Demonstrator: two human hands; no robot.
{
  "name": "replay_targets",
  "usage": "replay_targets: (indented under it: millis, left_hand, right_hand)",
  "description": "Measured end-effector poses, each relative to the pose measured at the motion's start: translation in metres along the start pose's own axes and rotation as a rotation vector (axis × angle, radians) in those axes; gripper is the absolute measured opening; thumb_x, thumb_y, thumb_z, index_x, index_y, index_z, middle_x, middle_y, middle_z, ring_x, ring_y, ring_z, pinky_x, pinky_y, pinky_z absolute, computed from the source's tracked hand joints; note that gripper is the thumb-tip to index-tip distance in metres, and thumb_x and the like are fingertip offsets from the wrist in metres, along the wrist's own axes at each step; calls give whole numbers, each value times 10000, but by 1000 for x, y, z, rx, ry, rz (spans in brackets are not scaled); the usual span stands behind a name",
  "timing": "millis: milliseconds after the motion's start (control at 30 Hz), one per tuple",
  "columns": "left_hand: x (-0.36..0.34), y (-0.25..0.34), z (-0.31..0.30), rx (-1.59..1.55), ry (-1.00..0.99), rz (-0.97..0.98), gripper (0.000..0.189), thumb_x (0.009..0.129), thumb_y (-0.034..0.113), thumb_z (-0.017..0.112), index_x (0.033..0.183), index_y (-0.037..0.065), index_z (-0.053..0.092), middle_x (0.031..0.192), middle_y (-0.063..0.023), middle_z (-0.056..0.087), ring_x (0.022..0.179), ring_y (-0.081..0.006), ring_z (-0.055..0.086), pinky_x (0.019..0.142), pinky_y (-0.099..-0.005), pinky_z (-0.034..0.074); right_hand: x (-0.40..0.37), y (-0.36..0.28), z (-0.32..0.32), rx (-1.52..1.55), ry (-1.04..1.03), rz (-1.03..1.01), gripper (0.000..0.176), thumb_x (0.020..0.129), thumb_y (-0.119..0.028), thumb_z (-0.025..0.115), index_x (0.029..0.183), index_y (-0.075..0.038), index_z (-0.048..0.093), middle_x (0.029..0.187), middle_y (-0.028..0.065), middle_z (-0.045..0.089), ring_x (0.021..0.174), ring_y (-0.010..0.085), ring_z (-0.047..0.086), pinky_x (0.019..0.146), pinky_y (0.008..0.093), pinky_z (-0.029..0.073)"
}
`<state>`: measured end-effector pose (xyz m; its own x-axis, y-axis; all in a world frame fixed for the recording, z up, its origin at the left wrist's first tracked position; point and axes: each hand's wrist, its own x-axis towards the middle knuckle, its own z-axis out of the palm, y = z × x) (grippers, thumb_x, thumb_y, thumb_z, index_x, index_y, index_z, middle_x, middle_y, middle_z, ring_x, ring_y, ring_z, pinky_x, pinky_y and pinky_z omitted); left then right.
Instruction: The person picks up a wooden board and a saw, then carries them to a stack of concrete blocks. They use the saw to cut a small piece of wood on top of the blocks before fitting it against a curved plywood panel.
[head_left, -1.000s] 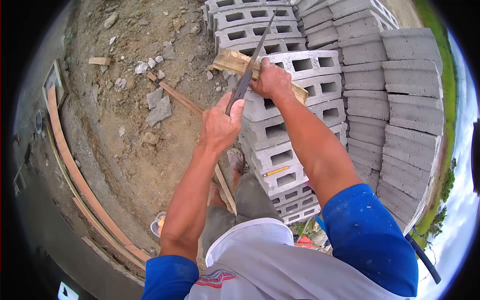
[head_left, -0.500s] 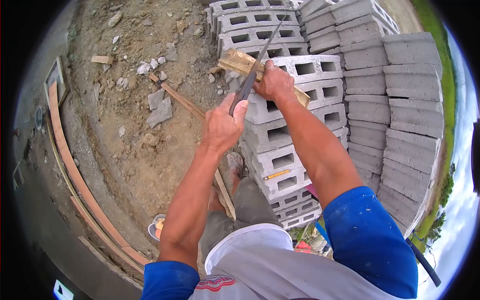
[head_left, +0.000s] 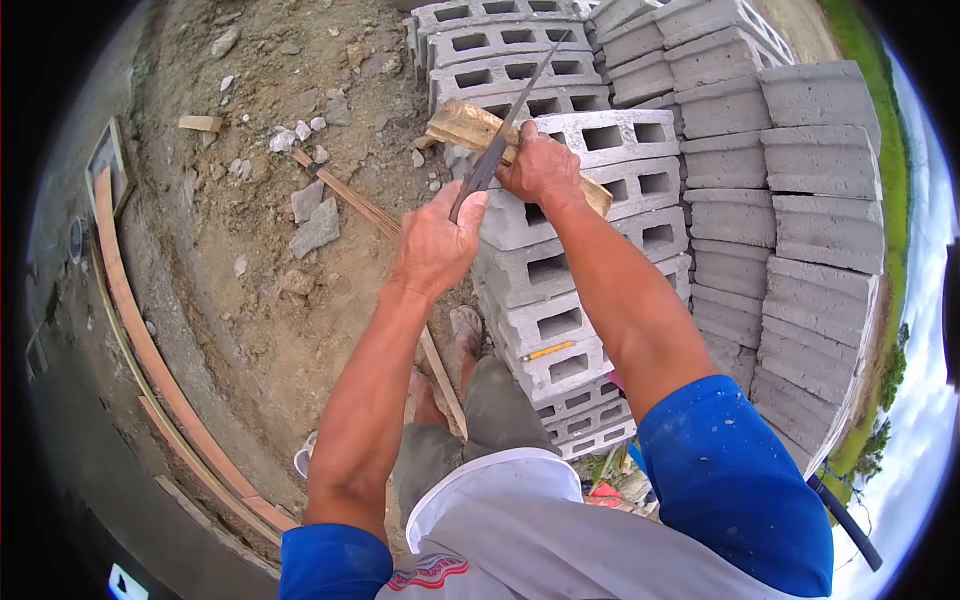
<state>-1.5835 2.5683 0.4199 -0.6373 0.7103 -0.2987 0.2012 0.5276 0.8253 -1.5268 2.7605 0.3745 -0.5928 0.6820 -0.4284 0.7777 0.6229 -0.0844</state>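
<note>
My left hand is closed round the dark handle of a long, narrow saw-like blade, which points up and to the right. The blade crosses over a short piece of wood lying on the grey hollow blocks. My right hand grips this wood just right of the blade, its fingers partly hidden behind the wood. A yellow pencil rests on a block nearer my body.
More blocks are stacked at the right. Long planks lie at the left. A thin wood strip, stones and my foot are on the dirt. A dark bar sticks out at lower right.
My left hand and the blade have shifted slightly down and to the left. The whole view has moved a little, and both hands keep their holds.
</note>
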Motion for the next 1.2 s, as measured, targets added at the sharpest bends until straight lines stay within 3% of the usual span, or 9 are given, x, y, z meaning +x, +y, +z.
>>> replay_targets:
  millis: [233,433,533,667,733,933,1100,1167,1200]
  left_hand:
    - [-245,-44,-100,24,-65,-194,497,971,391,497,1263,2,599,868,-163,705,797,-249,711,727,-344,539]
    - [4,-16,6,-72,-33,52,447,974,350,526,1234,-7,598,876,-241,677,804,-425,664,705,-431,514]
    - [-15,10,-15,0,-123,-60,449,967,358,532,1239,7,597,934,-250,679,840,-445,657,724,-443,516]
    - [-193,-26,-83,24,-108,-238,532,961,408,521,1277,-17,574,921,-218,701,829,-351,714,710,-394,546]
    - [-237,-37,-99,7,-108,-256,578,969,428,493,1322,-27,546,716,-33,562,689,-124,565,628,-303,468]
    - [3,-26,9,-40,-7,40,484,967,379,521,1231,-22,583,865,-268,661,864,-453,660,748,-457,516]
    - [-87,-16,-28,-42,-17,-68,474,959,368,522,1248,-2,590,877,-260,671,850,-407,688,743,-435,523]
    - [-170,-22,-64,0,-76,-175,558,977,414,470,1298,-34,556,740,-117,603,702,-173,595,657,-335,481]
    - [-199,-16,-79,16,-124,-252,535,978,400,477,1296,-22,557,885,-174,645,803,-256,651,720,-363,509]
  right_hand:
    - [2,4,2,28,21,-18,676,790,-547,705,1165,-23,502,1064,204,669,1022,355,654,871,441,509]
    - [5,7,12,14,90,-51,678,803,-571,677,1164,-27,493,1042,208,676,1012,390,654,866,482,509]
    - [-8,2,5,-10,-23,-12,672,794,-544,703,1185,-36,502,1074,192,671,1040,359,651,890,453,509]
    - [-3,3,0,21,-32,-15,662,799,-531,702,1189,-35,501,1100,196,660,1041,347,651,896,453,506]
    - [4,4,1,7,-17,-27,661,805,-538,694,1183,-32,502,1121,205,644,1042,351,647,888,454,506]
    - [4,6,5,17,31,-35,662,786,-547,710,1167,-41,517,1113,190,653,1051,348,646,887,444,507]
    - [1,3,-2,-2,15,-51,655,783,-544,717,1162,-47,521,1098,177,666,1055,337,650,898,445,505]
    - [-1,3,-5,27,-44,-30,692,791,-566,698,1194,-39,502,1123,189,650,1056,335,648,892,451,499]
    - [-3,4,-1,26,-38,-27,688,794,-563,697,1190,-35,503,1127,193,647,1050,345,647,887,451,499]
